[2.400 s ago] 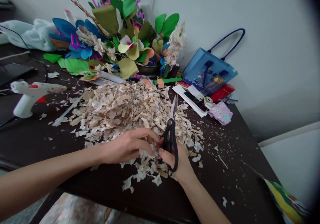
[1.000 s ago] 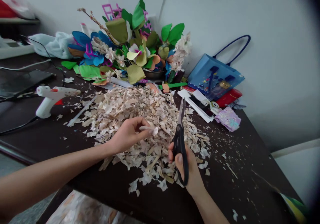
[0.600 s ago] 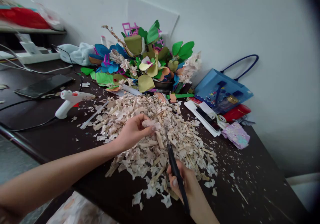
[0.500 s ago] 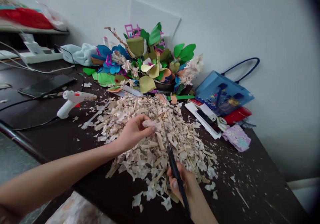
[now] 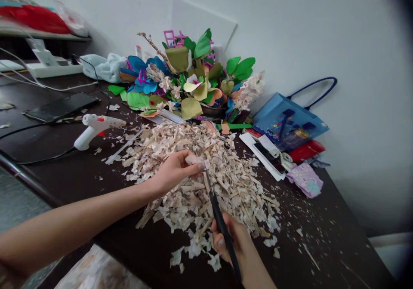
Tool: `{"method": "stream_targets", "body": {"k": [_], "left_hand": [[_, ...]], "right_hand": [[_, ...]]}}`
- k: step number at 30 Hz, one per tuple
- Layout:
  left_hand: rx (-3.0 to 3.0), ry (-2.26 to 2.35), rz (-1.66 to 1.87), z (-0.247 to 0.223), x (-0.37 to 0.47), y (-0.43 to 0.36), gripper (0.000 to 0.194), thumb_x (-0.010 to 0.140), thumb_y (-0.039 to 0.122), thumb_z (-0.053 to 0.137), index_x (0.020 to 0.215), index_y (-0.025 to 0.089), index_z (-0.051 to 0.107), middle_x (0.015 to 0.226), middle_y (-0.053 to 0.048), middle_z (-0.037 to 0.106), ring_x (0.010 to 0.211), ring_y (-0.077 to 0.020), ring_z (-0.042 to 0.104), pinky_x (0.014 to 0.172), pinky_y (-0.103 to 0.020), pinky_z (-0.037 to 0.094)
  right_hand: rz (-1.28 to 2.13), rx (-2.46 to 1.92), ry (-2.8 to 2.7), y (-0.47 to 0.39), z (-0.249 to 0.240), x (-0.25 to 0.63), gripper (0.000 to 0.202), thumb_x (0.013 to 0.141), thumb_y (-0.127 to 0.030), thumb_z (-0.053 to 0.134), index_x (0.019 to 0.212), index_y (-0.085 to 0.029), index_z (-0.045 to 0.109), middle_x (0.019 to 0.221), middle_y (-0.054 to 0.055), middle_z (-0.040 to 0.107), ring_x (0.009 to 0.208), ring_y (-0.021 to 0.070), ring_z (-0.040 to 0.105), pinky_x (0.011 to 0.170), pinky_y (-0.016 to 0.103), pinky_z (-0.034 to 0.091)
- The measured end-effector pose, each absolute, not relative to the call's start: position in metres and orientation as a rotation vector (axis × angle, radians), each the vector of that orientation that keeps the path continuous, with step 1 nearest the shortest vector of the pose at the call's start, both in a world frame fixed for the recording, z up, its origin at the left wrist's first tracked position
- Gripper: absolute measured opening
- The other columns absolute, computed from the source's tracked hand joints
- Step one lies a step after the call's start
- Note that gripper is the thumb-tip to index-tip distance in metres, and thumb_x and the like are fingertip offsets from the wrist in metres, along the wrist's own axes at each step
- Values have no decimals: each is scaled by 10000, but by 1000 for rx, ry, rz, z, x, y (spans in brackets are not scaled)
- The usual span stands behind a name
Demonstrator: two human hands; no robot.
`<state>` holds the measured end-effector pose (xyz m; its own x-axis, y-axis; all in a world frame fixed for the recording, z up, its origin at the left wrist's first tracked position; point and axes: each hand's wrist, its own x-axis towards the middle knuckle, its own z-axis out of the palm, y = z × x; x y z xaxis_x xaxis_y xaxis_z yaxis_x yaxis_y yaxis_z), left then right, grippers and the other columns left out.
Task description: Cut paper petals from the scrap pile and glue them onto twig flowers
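Between the thumb and fingers of my left hand (image 5: 180, 168), a small pale, thin, petal-like piece (image 5: 195, 160) is pinched over the pile. My right hand (image 5: 234, 241) is closed around a slim black-handled tool (image 5: 222, 224) with a narrow metal tip. Seen nearly edge-on, the tool's exact kind is unclear. Its tip meets or almost meets the pale piece beside my left thumb. Beneath both hands spreads a large heap of dry cream-coloured flakes and strips (image 5: 238, 181).
A white glue gun (image 5: 97, 130) and a dark phone (image 5: 61, 107) lie left. Colourful artificial flowers (image 5: 196, 82) stand behind the heap. At the right are a blue bag (image 5: 287, 117), a flowered cloth (image 5: 306, 179) and scattered crumbs. A white power strip (image 5: 53, 69) sits far left.
My right hand has moved slightly left, bringing the tool's tip to the pale piece. My left hand keeps its pinch in almost the same place.
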<state>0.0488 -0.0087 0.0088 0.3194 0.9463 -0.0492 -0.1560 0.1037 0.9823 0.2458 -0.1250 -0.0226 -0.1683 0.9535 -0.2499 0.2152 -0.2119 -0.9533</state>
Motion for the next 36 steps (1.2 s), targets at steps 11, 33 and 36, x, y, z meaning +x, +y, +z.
{"method": "stream_targets", "body": {"k": [11, 33, 36], "left_hand": [[1192, 888, 990, 7, 50, -8, 247, 735, 306, 714, 786, 148, 532, 673, -8, 658, 614, -117, 608, 625, -243, 480], [1175, 835, 962, 3, 49, -7, 201, 776, 298, 687, 819, 152, 555, 678, -1, 655, 620, -109, 606, 626, -229, 477], [1163, 824, 958, 4, 49, -7, 201, 775, 296, 689, 816, 151, 556, 674, -2, 654, 618, -109, 601, 626, -227, 475]], "right_hand": [[1456, -1467, -1399, -124, -22, 249, 527, 678, -729, 561, 729, -209, 492, 556, -44, 400, 475, 105, 350, 421, 213, 299], [1521, -1474, -1417, -121, -9, 248, 365, 751, -537, 632, 757, -200, 493, 610, -39, 427, 493, 96, 340, 434, 200, 300], [1517, -1476, -1451, -121, -8, 250, 346, 779, -519, 611, 761, -199, 479, 631, -36, 428, 511, 95, 332, 447, 201, 292]]}}
